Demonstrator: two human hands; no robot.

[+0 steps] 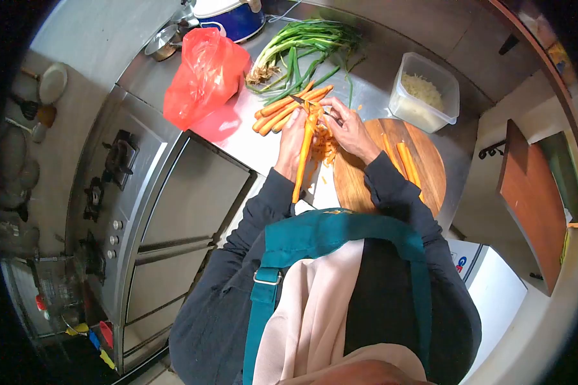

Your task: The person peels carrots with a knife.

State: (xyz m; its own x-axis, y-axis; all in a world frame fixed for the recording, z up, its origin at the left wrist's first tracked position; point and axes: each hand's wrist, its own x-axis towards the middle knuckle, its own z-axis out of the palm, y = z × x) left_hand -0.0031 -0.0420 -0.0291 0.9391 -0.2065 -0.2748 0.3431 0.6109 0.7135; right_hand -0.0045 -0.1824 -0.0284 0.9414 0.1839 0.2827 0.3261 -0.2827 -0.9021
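Note:
My left hand is closed around a long orange carrot, whose thin end points down toward my body. Close by on the right, my right hand grips what looks like a knife; its dark pointed tip shows above the carrot's upper end, and the rest is mostly hidden. Orange peelings hang and lie between my hands. Just beyond them is a pile of whole carrots. On the round wooden board at the right lie several carrots that look peeled.
Spring onions lie behind the carrot pile. Left of them sits a red plastic bag, with a blue pot behind. A clear tub of pale shreds stands back right. The gas stove is at the left.

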